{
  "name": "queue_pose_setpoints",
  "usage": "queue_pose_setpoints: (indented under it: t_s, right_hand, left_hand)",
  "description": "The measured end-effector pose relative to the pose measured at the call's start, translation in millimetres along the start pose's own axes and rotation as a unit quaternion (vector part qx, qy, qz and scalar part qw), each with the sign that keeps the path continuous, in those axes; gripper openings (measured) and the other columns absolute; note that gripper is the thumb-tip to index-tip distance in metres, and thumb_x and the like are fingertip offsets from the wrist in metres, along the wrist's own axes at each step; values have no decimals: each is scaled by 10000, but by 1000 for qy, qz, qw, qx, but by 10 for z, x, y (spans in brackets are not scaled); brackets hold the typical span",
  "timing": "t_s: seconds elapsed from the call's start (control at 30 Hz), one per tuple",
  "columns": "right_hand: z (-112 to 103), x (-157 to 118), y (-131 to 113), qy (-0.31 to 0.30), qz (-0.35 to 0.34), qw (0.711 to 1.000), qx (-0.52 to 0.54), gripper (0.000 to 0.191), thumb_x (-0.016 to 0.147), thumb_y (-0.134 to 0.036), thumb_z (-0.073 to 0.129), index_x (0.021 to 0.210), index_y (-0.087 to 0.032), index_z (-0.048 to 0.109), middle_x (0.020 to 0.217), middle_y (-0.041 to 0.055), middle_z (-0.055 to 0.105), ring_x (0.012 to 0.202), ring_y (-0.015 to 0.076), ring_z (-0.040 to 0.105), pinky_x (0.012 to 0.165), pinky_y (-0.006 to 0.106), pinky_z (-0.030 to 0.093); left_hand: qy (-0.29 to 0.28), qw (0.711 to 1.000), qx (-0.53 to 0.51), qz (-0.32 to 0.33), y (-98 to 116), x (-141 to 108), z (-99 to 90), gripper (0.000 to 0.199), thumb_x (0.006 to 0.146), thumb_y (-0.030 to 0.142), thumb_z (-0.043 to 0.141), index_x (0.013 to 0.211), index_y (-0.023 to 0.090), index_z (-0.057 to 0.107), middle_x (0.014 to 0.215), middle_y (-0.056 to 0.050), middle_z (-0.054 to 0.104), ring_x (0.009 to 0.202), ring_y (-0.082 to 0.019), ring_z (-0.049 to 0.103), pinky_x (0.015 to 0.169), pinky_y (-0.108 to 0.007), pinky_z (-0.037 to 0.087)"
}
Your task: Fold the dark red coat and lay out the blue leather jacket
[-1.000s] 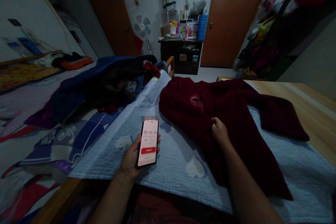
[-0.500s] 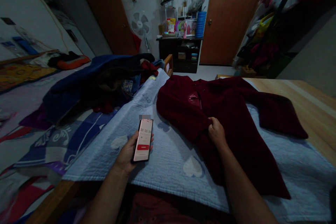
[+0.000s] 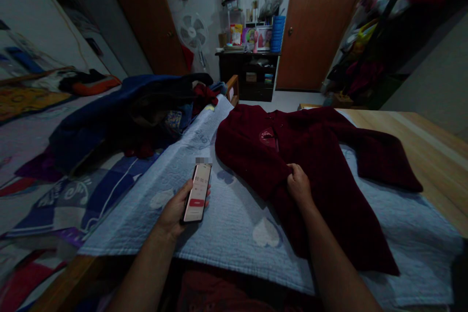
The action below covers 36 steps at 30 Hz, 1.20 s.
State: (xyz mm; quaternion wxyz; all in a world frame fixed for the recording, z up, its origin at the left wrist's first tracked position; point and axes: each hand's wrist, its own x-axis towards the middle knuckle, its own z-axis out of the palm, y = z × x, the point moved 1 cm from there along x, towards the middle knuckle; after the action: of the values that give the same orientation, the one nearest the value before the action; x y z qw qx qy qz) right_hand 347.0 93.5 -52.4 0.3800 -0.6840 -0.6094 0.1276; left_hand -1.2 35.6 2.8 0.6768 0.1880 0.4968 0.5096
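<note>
A dark red long-sleeved coat (image 3: 329, 170) lies spread on a light blue quilted cloth (image 3: 234, 229) with pale heart shapes. My right hand (image 3: 300, 185) is closed on the cuff of its left-side sleeve, which is folded across the front. The other sleeve stretches out to the right. My left hand (image 3: 177, 207) holds a phone (image 3: 196, 192) upright over the cloth, left of the coat, with a timer and a red button on its lit screen. The fingertips show at the phone's right edge.
Dark blue clothes (image 3: 95, 112) are heaped on the left. A bare wooden surface (image 3: 417, 131) lies at the right. Farther back are a black cabinet (image 3: 244, 75), a fan (image 3: 193, 33) and a brown door (image 3: 305, 34).
The view has shifted slightly, so the whole scene sits a little farther left. The timer digits on the phone have changed. Both hands keep their holds.
</note>
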Motion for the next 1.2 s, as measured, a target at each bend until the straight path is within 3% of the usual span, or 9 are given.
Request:
queue_pose_setpoints:
  t_s: [0.17,0.27,0.33,0.4,0.47,0.53,0.67,0.87,1.2]
  right_hand:
    - [-2,-7,-8,0,1,1000,-6,363,701,-98,370,970,-168,605,1009,101,636,948,219,593,862,316,439]
    - [-4,-7,-14,-3,7,1000,-6,364,701,-104,368,970,-166,606,1010,102,635,945,220,595,860,318,441]
    - [-3,-8,-14,-2,8,1000,-3,367,696,-105,367,965,-171,607,1006,98,636,942,218,595,857,317,442]
    - [0,-10,-11,0,6,1000,-1,369,691,-101,366,960,-174,608,1005,96,637,939,216,595,855,316,442]
    - [5,-13,-7,1,4,1000,3,372,688,-99,365,959,-173,608,1004,96,638,934,215,595,852,317,444]
    - [10,-15,-5,3,2,1000,4,374,686,-100,365,962,-171,608,1001,96,638,936,216,596,855,319,445]
    - [14,-18,-11,8,-4,1000,-3,380,686,-100,362,966,-161,611,1005,109,639,952,227,595,871,329,444]
    - [17,-26,-8,10,-10,1000,-3,397,684,-93,360,984,-161,611,1016,106,638,954,225,593,872,332,444]
    - [61,-96,-156,7,14,1000,-17,387,687,-86,363,973,-169,611,1021,106,635,960,226,591,868,316,439]
  left_hand:
    - [27,993,99,56,-4,14,-23,343,850,254,633,1186,191,607,952,-68,680,696,-146,651,543,-222,532]
    - [56,955,262,129,-32,62,-34,441,791,316,700,1215,232,610,1033,-59,665,872,-178,638,709,-244,513]
    - [74,893,400,190,-69,101,-24,477,799,385,671,1241,218,600,1108,-86,638,1014,-235,598,868,-326,473]
    - [100,802,536,244,-117,130,2,505,831,423,606,1280,195,572,1154,-122,606,1087,-281,554,953,-401,419]
    - [134,705,641,274,-170,142,40,523,862,442,543,1313,177,541,1155,-147,586,1099,-306,530,975,-442,391]
    - [168,629,704,285,-220,137,84,533,885,460,492,1337,178,515,1156,-159,571,1093,-321,516,959,-463,390]
    - [214,543,764,276,-300,107,161,538,907,475,447,1354,182,500,1202,-185,526,1062,-350,503,888,-479,410]
    - [236,501,792,257,-376,105,206,530,911,457,445,1361,180,494,1216,-204,503,1029,-362,498,815,-474,428]
    - [249,511,785,247,-367,164,143,540,913,482,422,1360,189,497,1228,-211,499,1042,-377,494,814,-502,431]
